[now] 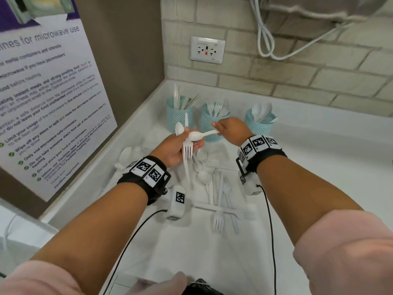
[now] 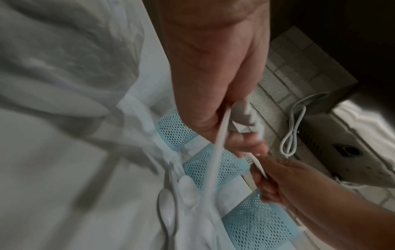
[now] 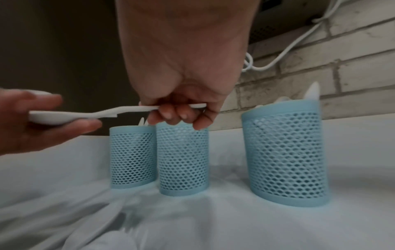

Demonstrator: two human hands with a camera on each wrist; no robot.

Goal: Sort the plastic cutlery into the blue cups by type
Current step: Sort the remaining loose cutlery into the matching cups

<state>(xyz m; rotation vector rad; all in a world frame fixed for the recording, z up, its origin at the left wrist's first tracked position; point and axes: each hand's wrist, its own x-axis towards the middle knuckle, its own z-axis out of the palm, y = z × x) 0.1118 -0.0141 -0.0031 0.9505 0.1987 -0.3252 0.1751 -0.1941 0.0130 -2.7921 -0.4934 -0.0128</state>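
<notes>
Three blue mesh cups stand in a row at the back: the left cup [image 1: 179, 116] holds knives, the middle cup [image 1: 212, 124] forks, the right cup [image 1: 259, 122] spoons. My left hand [image 1: 188, 138] grips a bundle of white cutlery with a fork [image 1: 187, 150] pointing down and a spoon [image 1: 179, 127] pointing up. My right hand [image 1: 221, 128] curls round the handle of another white spoon [image 1: 202, 135] [image 3: 119, 110]. Its bowl lies between the left hand's thumb and fingers. Both hands hover in front of the middle cup [image 3: 182, 157]. Loose cutlery [image 1: 212, 184] lies below.
A white cloth [image 1: 212, 252] covers the counter, in a corner between a brown wall with a poster [image 1: 42, 103] and a brick wall with an outlet [image 1: 207, 50]. White cables [image 1: 276, 39] hang at the upper right. Sensor cables trail from both wrists.
</notes>
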